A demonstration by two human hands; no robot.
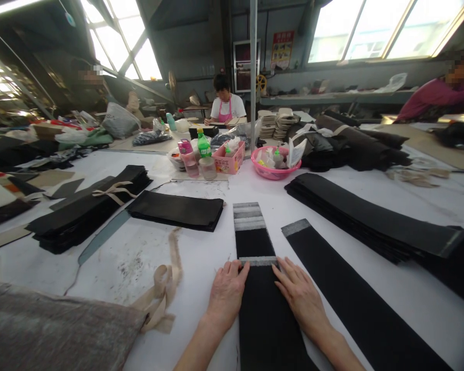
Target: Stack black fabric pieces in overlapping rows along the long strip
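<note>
Several long black strips (268, 314) lie overlapped in front of me, their pale grey end bands (249, 215) showing in steps at the far end. At the left edge of the top strip, my left hand (227, 291) is closed, fingers curled and thumb on the grey band. Against the right edge lies my right hand (303, 299), its fingers stretched out and their tips by the band's corner. Whether fingers reach beneath the strip is hidden. Another black strip (344, 288) with a grey end lies just right of my right hand.
Black stacks lie at left (174, 208) and right (355, 211); a tied bundle (88, 211) sits farther left. Beige cloth tape (160, 288) trails near a grey cloth (54, 330). Beyond stand a pink basin (275, 172), a green bottle (203, 144) and a pole (253, 77). People sit around.
</note>
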